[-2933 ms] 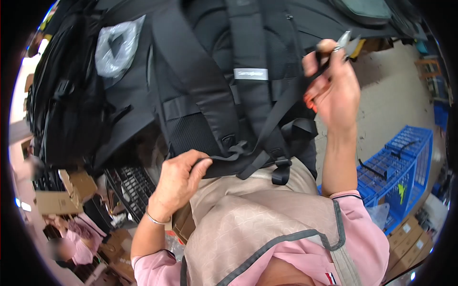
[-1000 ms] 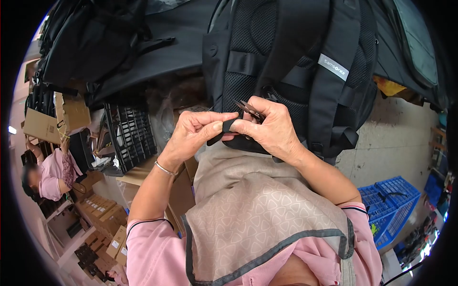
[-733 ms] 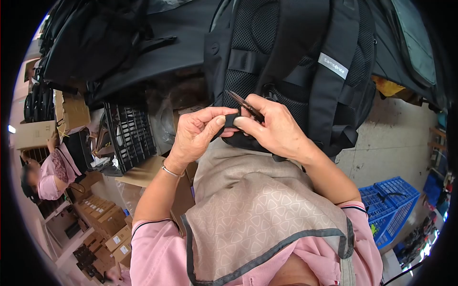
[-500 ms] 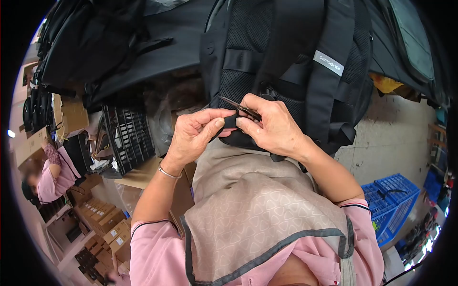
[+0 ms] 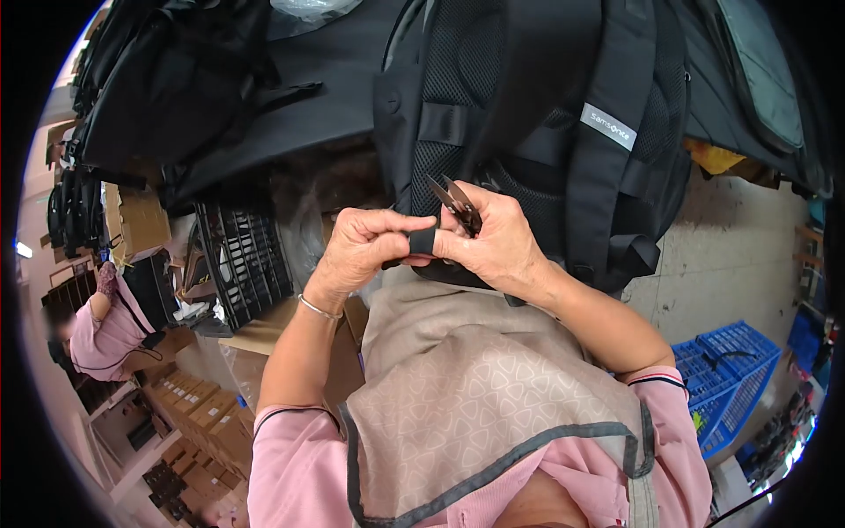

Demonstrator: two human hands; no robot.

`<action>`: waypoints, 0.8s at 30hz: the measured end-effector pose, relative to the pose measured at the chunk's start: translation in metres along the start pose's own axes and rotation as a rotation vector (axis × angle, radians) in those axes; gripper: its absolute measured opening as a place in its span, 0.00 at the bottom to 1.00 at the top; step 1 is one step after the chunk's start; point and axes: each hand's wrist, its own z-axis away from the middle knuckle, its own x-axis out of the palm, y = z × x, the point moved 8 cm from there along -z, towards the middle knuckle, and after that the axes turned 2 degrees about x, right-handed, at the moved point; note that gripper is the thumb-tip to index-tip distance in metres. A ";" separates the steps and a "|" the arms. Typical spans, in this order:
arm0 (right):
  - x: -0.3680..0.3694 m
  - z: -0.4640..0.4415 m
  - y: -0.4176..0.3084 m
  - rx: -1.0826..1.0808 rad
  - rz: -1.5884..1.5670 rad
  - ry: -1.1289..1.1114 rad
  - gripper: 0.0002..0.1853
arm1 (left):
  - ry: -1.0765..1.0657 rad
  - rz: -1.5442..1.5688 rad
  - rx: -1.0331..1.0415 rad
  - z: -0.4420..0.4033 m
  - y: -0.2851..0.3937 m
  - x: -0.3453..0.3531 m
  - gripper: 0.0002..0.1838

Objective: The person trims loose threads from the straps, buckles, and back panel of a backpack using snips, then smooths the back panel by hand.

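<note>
A black backpack with mesh padding and a Samsonite label lies in front of me. Just above its lower edge, a short piece of black webbing strap stretches between my two hands. My left hand is closed, pinching the strap's left side with thumb and fingers. My right hand is closed as well, its thumb pressing the strap's right side. In that same hand sit small dark thread snips, their blades pointing up and slightly apart. The fingers underneath the strap are partly hidden.
More black bags lie on the dark work surface. A black crate stands to the left, cardboard boxes at lower left. There is a blue plastic crate on the right floor. Another person in pink is at far left.
The snips have turned more upright in my right hand and their blades have parted. The strap now lies flatter between my hands. The person at far left has shifted slightly.
</note>
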 end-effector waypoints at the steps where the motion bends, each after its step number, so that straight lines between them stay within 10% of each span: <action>1: -0.002 0.001 -0.012 0.031 0.072 -0.033 0.08 | 0.036 -0.038 0.003 0.000 0.001 0.000 0.14; 8: -0.033 -0.010 -0.110 -0.476 0.824 0.291 0.14 | 0.329 -0.260 0.262 0.015 0.025 0.006 0.15; 13: -0.044 -0.053 -0.043 -0.378 0.804 0.344 0.16 | 1.167 -1.024 1.009 0.073 0.153 -0.022 0.17; 18: -0.049 -0.053 -0.036 -0.392 0.665 0.315 0.16 | 1.168 -0.596 0.878 0.082 0.144 -0.121 0.14; 20: -0.046 -0.038 -0.049 -0.519 0.651 0.293 0.13 | 1.124 -0.785 0.466 0.062 0.113 -0.156 0.12; 24: -0.025 0.018 -0.051 -0.726 0.890 -0.015 0.07 | 0.967 -0.857 0.622 0.027 0.105 -0.129 0.19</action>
